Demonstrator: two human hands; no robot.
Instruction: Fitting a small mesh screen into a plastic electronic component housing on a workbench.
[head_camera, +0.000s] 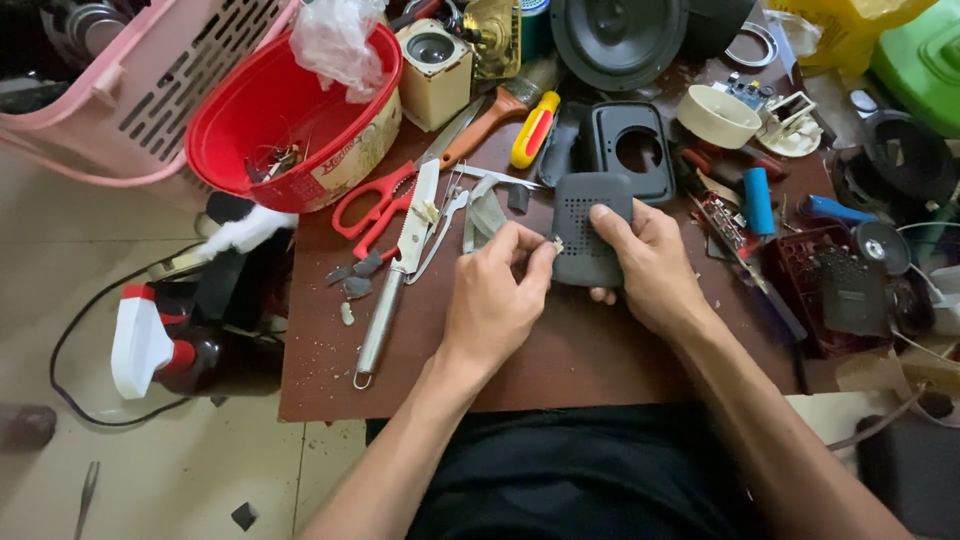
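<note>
Both hands on a dark grey perforated cover (590, 228), over the brown worktable (560, 350).

Right hand (650, 265) clamps the cover from its right side, index finger across the face. Left hand (497, 290) pinches a small pale bit (558, 244) against the cover's left edge. Left of the cover: knife (400, 265), red scissors (375, 205). Just behind it: black frame with round hole (630, 150).

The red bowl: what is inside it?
Inside the red bowl, small dark metal bits lie at the bottom. A crumpled clear plastic bag rests over the far rim and hides whatever is beneath it.
</note>
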